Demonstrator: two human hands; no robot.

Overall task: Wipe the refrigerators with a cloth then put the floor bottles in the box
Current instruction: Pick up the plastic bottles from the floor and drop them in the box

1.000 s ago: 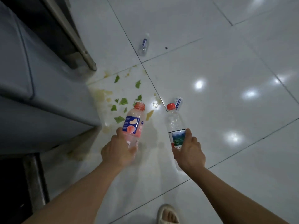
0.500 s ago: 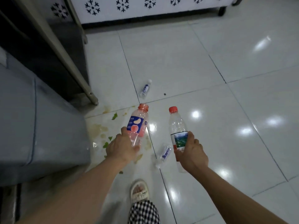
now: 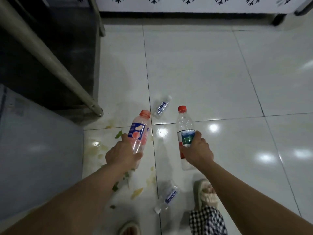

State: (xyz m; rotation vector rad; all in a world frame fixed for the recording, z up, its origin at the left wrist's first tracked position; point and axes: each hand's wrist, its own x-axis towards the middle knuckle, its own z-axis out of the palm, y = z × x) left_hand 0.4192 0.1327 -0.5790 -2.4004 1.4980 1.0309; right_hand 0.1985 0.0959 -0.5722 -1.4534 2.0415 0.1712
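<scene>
My left hand [image 3: 122,154] grips an empty clear bottle with an orange cap and a blue peach label [image 3: 139,130], held off the floor. My right hand [image 3: 197,150] grips a clear water bottle with a red cap and a green label [image 3: 184,128], also lifted. Two small clear bottles with blue labels lie on the white tiles: one ahead between the held bottles [image 3: 161,106], one nearer my feet [image 3: 168,197]. No box is in view.
A grey refrigerator [image 3: 39,150] fills the left side, with a metal table leg [image 3: 50,60] and dark space behind it. Green leaf scraps and yellowish stains [image 3: 118,134] dirty the floor. A white freezer with snowflake marks [image 3: 186,4] stands far ahead. My slippered feet [image 3: 205,194] are below.
I have stepped forward with both bottles held up. The far small bottle has come closer, and the second small bottle now lies behind my hands near my feet.
</scene>
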